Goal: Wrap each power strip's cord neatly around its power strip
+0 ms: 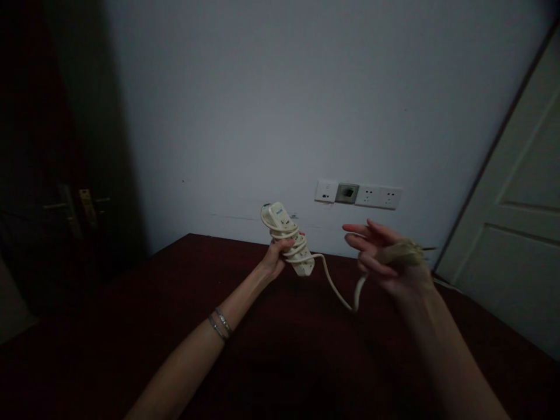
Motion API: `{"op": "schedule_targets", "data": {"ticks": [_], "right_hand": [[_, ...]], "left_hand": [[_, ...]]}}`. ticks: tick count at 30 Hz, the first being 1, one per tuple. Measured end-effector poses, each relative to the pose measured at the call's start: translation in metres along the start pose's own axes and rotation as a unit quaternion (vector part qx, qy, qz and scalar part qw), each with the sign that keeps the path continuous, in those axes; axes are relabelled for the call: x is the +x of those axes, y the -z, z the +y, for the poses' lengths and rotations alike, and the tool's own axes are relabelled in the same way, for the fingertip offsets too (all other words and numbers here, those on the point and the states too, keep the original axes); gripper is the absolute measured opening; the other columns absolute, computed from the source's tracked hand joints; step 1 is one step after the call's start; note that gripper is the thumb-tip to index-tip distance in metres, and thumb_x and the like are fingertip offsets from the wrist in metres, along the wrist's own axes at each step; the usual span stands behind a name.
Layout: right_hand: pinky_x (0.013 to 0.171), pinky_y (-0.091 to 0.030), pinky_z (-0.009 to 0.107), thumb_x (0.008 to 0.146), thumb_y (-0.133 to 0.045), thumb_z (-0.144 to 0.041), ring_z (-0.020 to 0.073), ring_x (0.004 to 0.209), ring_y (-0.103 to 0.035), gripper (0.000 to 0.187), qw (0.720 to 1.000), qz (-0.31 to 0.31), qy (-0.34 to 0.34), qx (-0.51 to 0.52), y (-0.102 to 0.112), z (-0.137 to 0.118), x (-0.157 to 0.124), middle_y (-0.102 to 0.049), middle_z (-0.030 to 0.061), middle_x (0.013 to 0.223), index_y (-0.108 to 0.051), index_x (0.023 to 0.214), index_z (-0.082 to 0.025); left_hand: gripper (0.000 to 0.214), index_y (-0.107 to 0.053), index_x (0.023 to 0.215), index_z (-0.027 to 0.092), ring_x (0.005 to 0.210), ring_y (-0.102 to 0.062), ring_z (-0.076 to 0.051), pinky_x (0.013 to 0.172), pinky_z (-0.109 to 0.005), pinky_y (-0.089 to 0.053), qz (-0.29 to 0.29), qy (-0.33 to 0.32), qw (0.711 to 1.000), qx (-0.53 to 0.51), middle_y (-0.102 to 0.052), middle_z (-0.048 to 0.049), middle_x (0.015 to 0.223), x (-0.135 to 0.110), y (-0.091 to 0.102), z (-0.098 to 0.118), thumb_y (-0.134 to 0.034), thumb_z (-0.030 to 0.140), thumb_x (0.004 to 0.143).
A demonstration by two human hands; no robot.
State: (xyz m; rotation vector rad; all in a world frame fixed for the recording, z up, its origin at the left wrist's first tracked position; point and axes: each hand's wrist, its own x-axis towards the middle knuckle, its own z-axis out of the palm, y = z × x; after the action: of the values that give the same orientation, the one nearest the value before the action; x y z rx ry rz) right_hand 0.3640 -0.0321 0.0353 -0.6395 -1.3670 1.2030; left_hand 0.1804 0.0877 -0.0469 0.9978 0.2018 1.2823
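My left hand point(276, 258) is closed around a cream power strip point(289, 236), held up over a dark red table point(131, 326). Its cord is wound round the strip in several turns. A loose length of cord point(336, 289) hangs from the strip and curves up to my right hand point(382, 256). The fingers of my right hand are stretched out, and the cord's end, blurred by motion, lies against the palm and back of that hand. Two thin bracelets point(220, 324) circle my left wrist.
A grey wall stands behind the table with a row of wall sockets point(359, 194). At the left is a dark door with a handle point(70, 210). A pale door point(516, 221) is at the right.
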Motion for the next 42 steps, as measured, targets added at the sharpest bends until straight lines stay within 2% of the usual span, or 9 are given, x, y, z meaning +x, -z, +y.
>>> {"op": "schedule_targets", "data": {"ticks": [5, 9, 13, 17, 19, 24, 31, 36, 42], "right_hand": [[0.025, -0.019, 0.019, 0.071, -0.062, -0.032, 0.0017, 0.031, -0.033, 0.034, 0.993, -0.020, -0.091, -0.070, 0.009, 0.011, 0.008, -0.067, 0.0086, 0.097, -0.068, 0.102, -0.020], [0.032, -0.032, 0.020, 0.070, -0.065, -0.030, 0.0045, 0.035, -0.044, 0.036, 0.980, -0.032, -0.145, -0.130, 0.001, 0.025, 0.015, -0.068, 0.0069, 0.087, -0.065, 0.104, -0.018], [0.039, -0.038, 0.022, 0.070, -0.065, -0.032, 0.0091, 0.045, -0.051, 0.049, 0.961, -0.019, -0.036, -0.274, -0.007, 0.043, 0.020, -0.065, 0.0045, 0.084, -0.057, 0.116, -0.019], [0.055, -0.044, 0.027, 0.070, -0.067, -0.032, 0.0169, 0.066, -0.057, 0.029, 0.870, 0.058, 0.146, -0.468, -0.013, 0.052, 0.020, -0.063, 0.0055, 0.086, -0.061, 0.096, -0.022], [0.054, -0.042, 0.026, 0.072, -0.067, -0.032, 0.0163, 0.061, -0.055, 0.020, 0.836, 0.068, 0.156, -0.521, -0.016, 0.053, 0.019, -0.062, 0.0027, 0.073, -0.058, 0.086, -0.021], [0.051, -0.036, 0.023, 0.077, -0.062, -0.025, 0.0141, 0.053, -0.054, 0.012, 0.816, 0.029, 0.152, -0.556, -0.017, 0.049, 0.016, -0.060, -0.0004, 0.062, -0.053, 0.082, -0.020], [0.053, -0.035, 0.024, 0.077, -0.054, -0.017, 0.0167, 0.059, -0.057, 0.007, 0.758, 0.051, 0.180, -0.625, -0.013, 0.051, 0.015, -0.061, 0.0033, 0.070, -0.049, 0.081, -0.020], [0.056, -0.036, 0.027, 0.079, -0.049, -0.015, 0.0197, 0.067, -0.058, 0.012, 0.714, 0.044, 0.170, -0.678, -0.011, 0.054, 0.015, -0.062, 0.0074, 0.081, -0.049, 0.090, -0.020], [0.056, -0.038, 0.028, 0.082, -0.045, -0.014, 0.0198, 0.067, -0.058, 0.009, 0.690, 0.054, 0.194, -0.696, 0.012, 0.050, 0.019, -0.061, 0.0082, 0.080, -0.049, 0.087, -0.019]], "left_hand": [[0.034, -0.065, 0.090, 0.012, 0.086, -0.063, -0.023, 0.091, -0.039, -0.043, -0.003, 0.011, 0.999, -0.036, -0.069, -0.0083, 0.090, -0.006, -0.006, 0.011, -0.064, 0.015, 0.056], [0.033, -0.064, 0.091, 0.012, 0.091, -0.062, -0.024, 0.091, -0.041, -0.043, 0.020, -0.003, 0.998, -0.054, -0.069, -0.0089, 0.091, -0.008, -0.014, 0.014, -0.065, 0.018, 0.059], [0.033, -0.063, 0.092, 0.013, 0.091, -0.062, -0.024, 0.090, -0.039, -0.044, 0.057, -0.024, 0.997, -0.038, -0.069, -0.0083, 0.089, -0.010, -0.024, 0.015, -0.069, 0.023, 0.061], [0.041, -0.061, 0.096, 0.014, 0.097, -0.061, -0.026, 0.091, -0.040, -0.044, 0.045, -0.024, 0.998, -0.030, -0.069, -0.0087, 0.092, -0.014, -0.029, 0.016, -0.073, 0.030, 0.061], [0.046, -0.061, 0.097, 0.014, 0.101, -0.060, -0.028, 0.091, -0.041, -0.044, 0.022, -0.017, 0.999, -0.031, -0.068, -0.0101, 0.095, -0.015, -0.029, 0.016, -0.075, 0.033, 0.058], [0.048, -0.062, 0.098, 0.014, 0.107, -0.056, -0.030, 0.090, -0.039, -0.044, -0.011, -0.004, 1.000, -0.023, -0.067, -0.0105, 0.101, -0.014, -0.028, 0.020, -0.076, 0.024, 0.053], [0.039, -0.061, 0.095, 0.018, 0.084, -0.062, -0.017, 0.084, -0.030, -0.046, 0.078, -0.088, 0.993, -0.020, -0.068, -0.0009, 0.087, -0.001, -0.017, 0.023, -0.075, 0.015, 0.059], [0.021, -0.064, 0.084, 0.011, 0.081, -0.063, -0.020, 0.077, -0.032, -0.051, 0.050, 0.004, 0.999, -0.005, -0.068, -0.0099, 0.088, 0.004, -0.006, 0.032, -0.067, 0.028, 0.072], [0.018, -0.066, 0.088, 0.006, 0.073, -0.063, -0.020, 0.067, -0.030, -0.053, 0.011, 0.182, 0.978, 0.100, -0.068, -0.0159, 0.087, 0.010, 0.015, 0.048, -0.062, 0.007, 0.070]]}}
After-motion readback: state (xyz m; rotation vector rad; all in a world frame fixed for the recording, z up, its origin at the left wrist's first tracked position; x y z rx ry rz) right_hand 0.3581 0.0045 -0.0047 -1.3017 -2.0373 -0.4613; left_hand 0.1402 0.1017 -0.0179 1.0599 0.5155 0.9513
